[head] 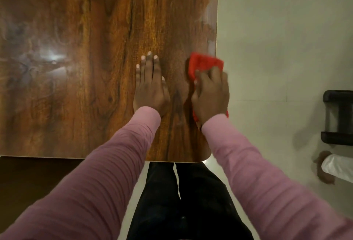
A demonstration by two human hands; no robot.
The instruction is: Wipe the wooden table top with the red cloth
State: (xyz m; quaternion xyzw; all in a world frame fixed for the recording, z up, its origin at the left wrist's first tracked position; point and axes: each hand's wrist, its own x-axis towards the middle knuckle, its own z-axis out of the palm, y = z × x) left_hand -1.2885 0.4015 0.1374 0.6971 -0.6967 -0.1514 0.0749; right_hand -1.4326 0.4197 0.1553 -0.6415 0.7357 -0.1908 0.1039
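The glossy wooden table top (86, 58) fills the upper left of the head view. My left hand (150, 85) lies flat on it, fingers straight and together. My right hand (210, 94) grips the red cloth (205, 63) with curled fingers and holds it down on the wood at the table's right edge. The cloth sticks out beyond my fingertips, and a small part shows under my wrist. The hand is slightly blurred.
The table's right edge (216, 29) and near edge (172, 160) border a pale floor (277, 39). A dark object (338, 117) stands on the floor at the far right, with another person's foot (324, 171) below it. My dark trouser legs (191, 192) stand just before the table.
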